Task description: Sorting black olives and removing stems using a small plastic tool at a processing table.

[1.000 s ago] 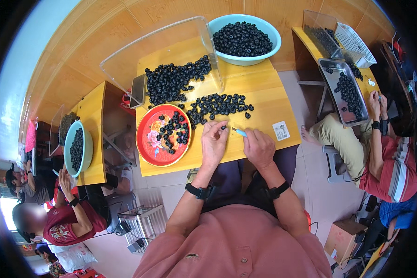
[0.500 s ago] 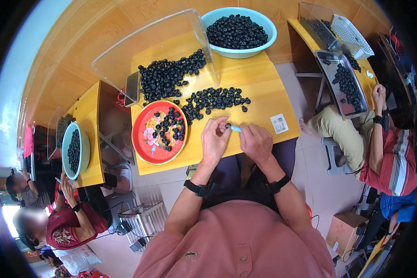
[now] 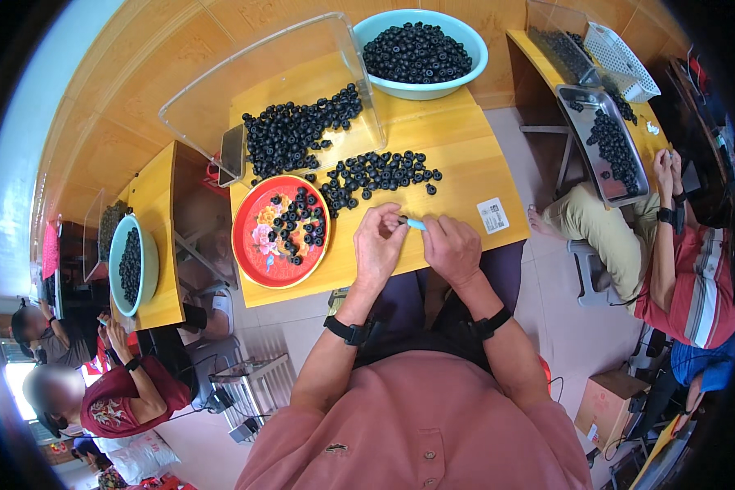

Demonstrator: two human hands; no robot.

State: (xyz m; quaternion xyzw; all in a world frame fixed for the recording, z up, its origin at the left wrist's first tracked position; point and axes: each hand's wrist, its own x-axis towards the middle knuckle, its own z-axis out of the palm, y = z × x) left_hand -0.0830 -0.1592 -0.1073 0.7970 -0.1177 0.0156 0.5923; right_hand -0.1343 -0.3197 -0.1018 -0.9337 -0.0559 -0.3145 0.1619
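Note:
Near the front edge of the table, my left hand (image 3: 377, 245) pinches a small black ring-shaped part (image 3: 402, 220) between thumb and fingers. A slim light-blue tool (image 3: 416, 224) is gripped in my right hand (image 3: 453, 247), its end against the part; the tip is too small to make out. Just beyond my hands lies a loose scatter of similar black parts (image 3: 380, 173). To the left of my left hand is a red round tray (image 3: 253, 261) with a flower pattern, with several black parts on its right half.
A clear plastic bin (image 3: 257, 53) on its side holds a heap of black parts (image 3: 290, 135), a phone (image 3: 233, 153) beside it. A light-blue basin (image 3: 420, 91) of parts stands at the back. A white label (image 3: 492, 216) sticks to the yellow table. People work at tables on both sides.
My hands keep nearly the same pose, tool against the part. The person at the left has shifted their raised hands slightly.

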